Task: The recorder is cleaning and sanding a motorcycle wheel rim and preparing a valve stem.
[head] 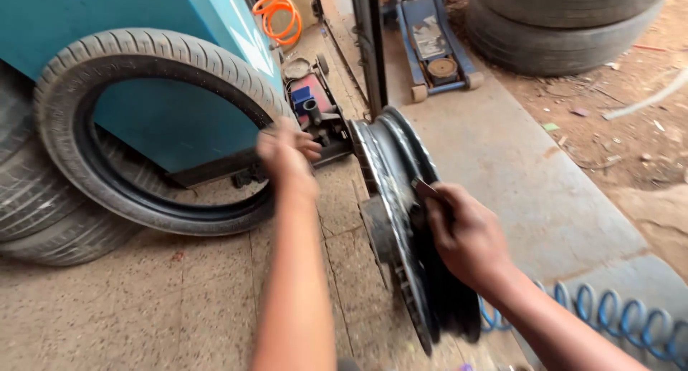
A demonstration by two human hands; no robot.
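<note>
L hand (285, 150) loose, fingers half-curled, holding nothing, near the tyre (154, 127) leaning on the teal cabinet (107, 13). R hand (466, 235) clamps a small brush (424, 190) against the upright black rim (405, 220) on the floor, center.

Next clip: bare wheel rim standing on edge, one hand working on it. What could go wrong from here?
1. The rim stands upright on its edge; only the right hand, pressing a small tool to it, steadies it, so it may tip or roll.
2. The left hand is off the rim, blurred.
3. The coiled blue hose lies close by, a possible snag.
</note>
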